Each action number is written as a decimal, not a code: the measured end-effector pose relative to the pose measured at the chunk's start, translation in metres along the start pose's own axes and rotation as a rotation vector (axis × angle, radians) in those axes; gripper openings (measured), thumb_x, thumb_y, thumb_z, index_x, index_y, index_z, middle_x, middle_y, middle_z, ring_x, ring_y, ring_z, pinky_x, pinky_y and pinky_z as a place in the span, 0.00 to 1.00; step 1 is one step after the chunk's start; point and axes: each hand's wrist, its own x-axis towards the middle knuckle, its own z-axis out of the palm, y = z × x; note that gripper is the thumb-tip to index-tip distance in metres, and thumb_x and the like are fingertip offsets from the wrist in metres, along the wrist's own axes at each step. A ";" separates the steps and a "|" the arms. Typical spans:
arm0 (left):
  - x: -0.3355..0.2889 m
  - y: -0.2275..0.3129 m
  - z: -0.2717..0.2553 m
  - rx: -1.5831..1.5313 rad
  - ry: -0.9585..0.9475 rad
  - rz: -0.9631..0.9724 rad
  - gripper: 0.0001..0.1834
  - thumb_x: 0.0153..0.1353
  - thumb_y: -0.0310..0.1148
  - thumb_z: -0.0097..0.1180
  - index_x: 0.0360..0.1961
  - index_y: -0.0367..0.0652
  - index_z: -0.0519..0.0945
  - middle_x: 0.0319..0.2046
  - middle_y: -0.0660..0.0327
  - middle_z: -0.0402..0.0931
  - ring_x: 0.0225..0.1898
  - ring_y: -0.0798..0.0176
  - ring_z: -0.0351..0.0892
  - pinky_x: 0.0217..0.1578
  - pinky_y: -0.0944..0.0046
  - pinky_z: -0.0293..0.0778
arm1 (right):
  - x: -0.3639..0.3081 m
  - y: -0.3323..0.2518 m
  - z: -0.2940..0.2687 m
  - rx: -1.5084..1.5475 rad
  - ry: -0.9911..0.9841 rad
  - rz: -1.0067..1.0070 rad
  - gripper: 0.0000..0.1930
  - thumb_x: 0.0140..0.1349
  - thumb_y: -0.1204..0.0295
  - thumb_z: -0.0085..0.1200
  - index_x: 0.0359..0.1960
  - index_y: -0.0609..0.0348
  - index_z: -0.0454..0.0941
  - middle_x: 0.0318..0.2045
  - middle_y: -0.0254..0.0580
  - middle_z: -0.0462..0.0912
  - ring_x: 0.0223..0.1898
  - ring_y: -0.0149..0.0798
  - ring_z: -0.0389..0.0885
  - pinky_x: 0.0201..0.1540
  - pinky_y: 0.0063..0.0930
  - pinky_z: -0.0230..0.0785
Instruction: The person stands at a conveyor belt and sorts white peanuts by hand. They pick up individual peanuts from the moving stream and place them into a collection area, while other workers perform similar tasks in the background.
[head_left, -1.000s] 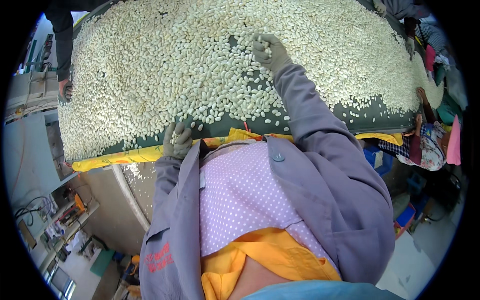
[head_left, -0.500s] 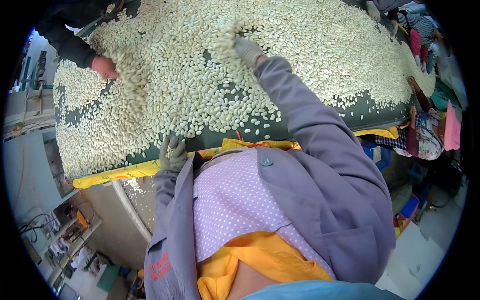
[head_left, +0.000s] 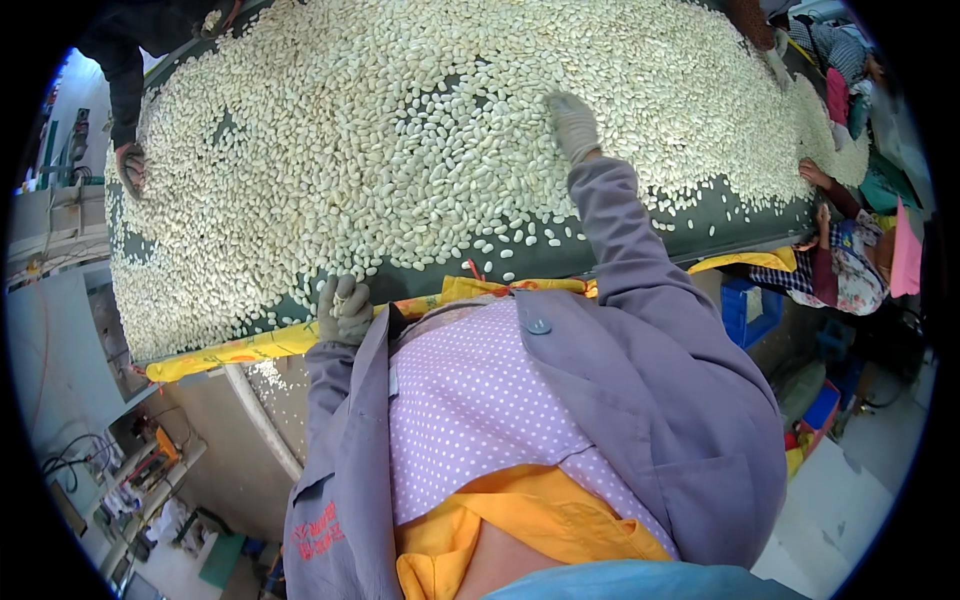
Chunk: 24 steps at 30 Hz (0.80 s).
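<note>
Because the white kidney beans (head_left: 330,140) spread from the far side of the dark green table (head_left: 700,235) almost to its near edge, a broad sweep toward the body could push some over. The right gloved hand (head_left: 575,128) lies back-up on the beans, well in from the near edge; its fingertips point into the layer, and I cannot tell whether they are together around anything. The left gloved hand (head_left: 346,312) is at the near edge, fingers curled in over what look like a few beans; loosening them there could drop beans outside the table, since only the low yellow plastic strip (head_left: 240,350) lines that edge. Scattered pale bits (head_left: 268,378) on the floor below, probably beans, suggest that such spills are possible. The right grey sleeve (head_left: 608,195) passes low above the near margin, so its cuff could drag loose beans along. Toward the table's left end, a co-worker's hand (head_left: 130,170) is at the same layer, and a hard push from either side could heap beans toward the near left corner.
</note>
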 end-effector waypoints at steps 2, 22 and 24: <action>0.003 -0.006 0.002 0.000 0.008 0.019 0.20 0.76 0.50 0.34 0.36 0.47 0.70 0.22 0.67 0.62 0.18 0.75 0.61 0.14 0.75 0.62 | -0.022 -0.013 0.030 -0.112 -0.319 -0.082 0.15 0.69 0.63 0.48 0.48 0.57 0.80 0.36 0.42 0.82 0.34 0.37 0.78 0.43 0.28 0.74; 0.041 -0.053 -0.001 -0.031 -0.023 0.029 0.21 0.76 0.50 0.33 0.36 0.46 0.69 0.22 0.67 0.62 0.16 0.76 0.59 0.13 0.76 0.60 | 0.003 -0.095 0.106 -0.816 -0.736 -0.242 0.25 0.72 0.65 0.26 0.63 0.61 0.69 0.63 0.54 0.72 0.63 0.53 0.72 0.67 0.49 0.60; 0.046 -0.057 0.002 -0.001 0.012 0.025 0.20 0.76 0.51 0.34 0.35 0.47 0.68 0.22 0.66 0.62 0.16 0.76 0.60 0.12 0.77 0.59 | 0.002 -0.082 0.107 -0.767 -0.729 -0.185 0.27 0.73 0.61 0.25 0.63 0.64 0.68 0.64 0.56 0.70 0.64 0.53 0.70 0.68 0.48 0.58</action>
